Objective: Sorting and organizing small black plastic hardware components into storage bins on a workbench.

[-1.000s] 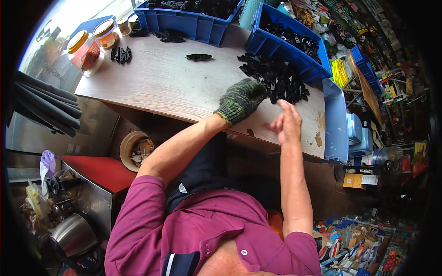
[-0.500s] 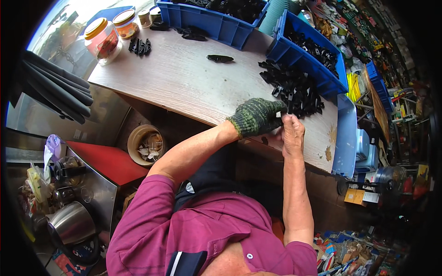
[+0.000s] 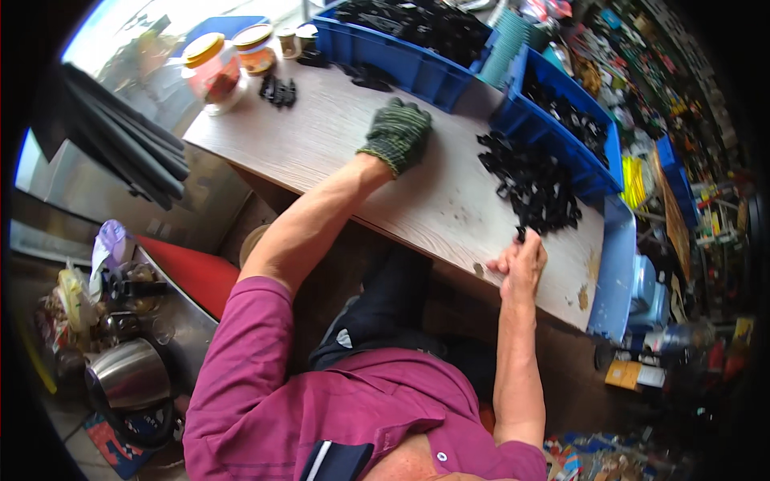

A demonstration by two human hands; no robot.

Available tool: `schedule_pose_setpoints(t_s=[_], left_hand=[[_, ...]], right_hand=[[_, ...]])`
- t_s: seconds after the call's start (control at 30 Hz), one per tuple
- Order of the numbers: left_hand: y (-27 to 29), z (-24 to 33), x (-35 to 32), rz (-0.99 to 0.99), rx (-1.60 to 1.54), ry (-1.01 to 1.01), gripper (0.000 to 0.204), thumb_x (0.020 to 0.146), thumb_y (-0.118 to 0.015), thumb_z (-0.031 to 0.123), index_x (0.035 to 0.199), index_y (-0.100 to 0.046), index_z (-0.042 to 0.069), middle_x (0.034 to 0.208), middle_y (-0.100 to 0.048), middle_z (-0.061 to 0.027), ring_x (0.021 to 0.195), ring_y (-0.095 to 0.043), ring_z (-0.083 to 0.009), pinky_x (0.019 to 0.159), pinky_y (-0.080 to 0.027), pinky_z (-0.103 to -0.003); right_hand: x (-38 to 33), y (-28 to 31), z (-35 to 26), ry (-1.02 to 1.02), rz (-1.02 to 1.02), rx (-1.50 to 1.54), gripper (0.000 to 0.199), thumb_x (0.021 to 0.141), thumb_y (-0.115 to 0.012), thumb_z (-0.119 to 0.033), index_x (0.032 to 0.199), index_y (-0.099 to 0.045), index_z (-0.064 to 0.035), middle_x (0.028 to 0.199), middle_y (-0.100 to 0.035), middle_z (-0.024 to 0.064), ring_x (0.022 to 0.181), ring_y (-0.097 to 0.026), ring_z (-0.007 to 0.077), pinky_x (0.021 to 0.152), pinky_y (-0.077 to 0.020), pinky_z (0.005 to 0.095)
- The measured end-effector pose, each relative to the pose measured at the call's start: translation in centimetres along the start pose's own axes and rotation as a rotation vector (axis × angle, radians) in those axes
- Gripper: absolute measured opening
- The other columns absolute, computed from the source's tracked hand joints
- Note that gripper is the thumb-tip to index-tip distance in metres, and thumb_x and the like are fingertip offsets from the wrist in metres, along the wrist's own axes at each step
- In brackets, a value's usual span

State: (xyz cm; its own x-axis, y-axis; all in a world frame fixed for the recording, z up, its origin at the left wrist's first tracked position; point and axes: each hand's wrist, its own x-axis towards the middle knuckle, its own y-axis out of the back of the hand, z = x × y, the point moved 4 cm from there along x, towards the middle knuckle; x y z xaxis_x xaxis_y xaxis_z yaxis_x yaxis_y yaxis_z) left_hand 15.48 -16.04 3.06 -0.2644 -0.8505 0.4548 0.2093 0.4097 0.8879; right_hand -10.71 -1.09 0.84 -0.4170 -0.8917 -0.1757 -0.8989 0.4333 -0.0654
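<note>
Left hand (image 3: 397,135) farther left, palm hidden

Your gloved left hand (image 3: 399,135), in the upper middle, is blurry, and its palm is hidden, so you can't tell if it holds something. Right of the middle, your right hand (image 3: 524,266) blurs into a black piece (image 3: 521,234), and you can't tell if you grip it. Your left arm (image 3: 314,218) hides most of the tan tub (image 3: 251,242). The top edge cuts off the big blue bin (image 3: 401,69).
</note>
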Motion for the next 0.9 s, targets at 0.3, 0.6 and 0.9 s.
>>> schedule_pose_setpoints(t_s=[0.3,0.6,0.9], left_hand=[[1.6,2.4,-1.7,0.060,-0.479,0.015,0.022,0.087,-0.067,0.026,0.097,-0.059,0.009,0.081,-0.068,-0.0149,0.078,-0.068,-0.0367,0.067,-0.054,-0.050],[2.2,6.0,-6.8,0.104,-0.507,-0.162,0.013,0.087,-0.069,0.019,0.091,-0.062,0.009,0.078,-0.062,-0.0137,0.072,-0.063,-0.0352,0.062,-0.050,-0.048],[2.9,12.1,-8.6,0.003,-1.038,-0.113,0.018,0.093,-0.063,0.023,0.100,-0.061,0.006,0.087,-0.065,-0.0172,0.080,-0.064,-0.0399,0.067,-0.051,-0.048]], right_hand=[[-0.3,0.5,0.0,0.071,-0.003,-0.014,0.037,0.096,-0.054,-0.042,0.076,-0.048,-0.0106,0.047,-0.031,-0.0042,0.038,-0.036,0.0099,0.035,-0.0460,0.0309],[0.4,1.1,0.8,-0.026,0.065,0.059,0.038,0.096,-0.050,-0.044,0.077,-0.046,-0.0121,0.048,-0.030,-0.0045,0.038,-0.032,0.0104,0.037,-0.0462,0.0351],[0.2,0.6,0.0,0.028,0.035,0.081,0.037,0.098,-0.043,-0.039,0.077,-0.048,-0.0100,0.051,-0.029,-0.0023,0.041,-0.033,0.0114,0.038,-0.0475,0.0340]])
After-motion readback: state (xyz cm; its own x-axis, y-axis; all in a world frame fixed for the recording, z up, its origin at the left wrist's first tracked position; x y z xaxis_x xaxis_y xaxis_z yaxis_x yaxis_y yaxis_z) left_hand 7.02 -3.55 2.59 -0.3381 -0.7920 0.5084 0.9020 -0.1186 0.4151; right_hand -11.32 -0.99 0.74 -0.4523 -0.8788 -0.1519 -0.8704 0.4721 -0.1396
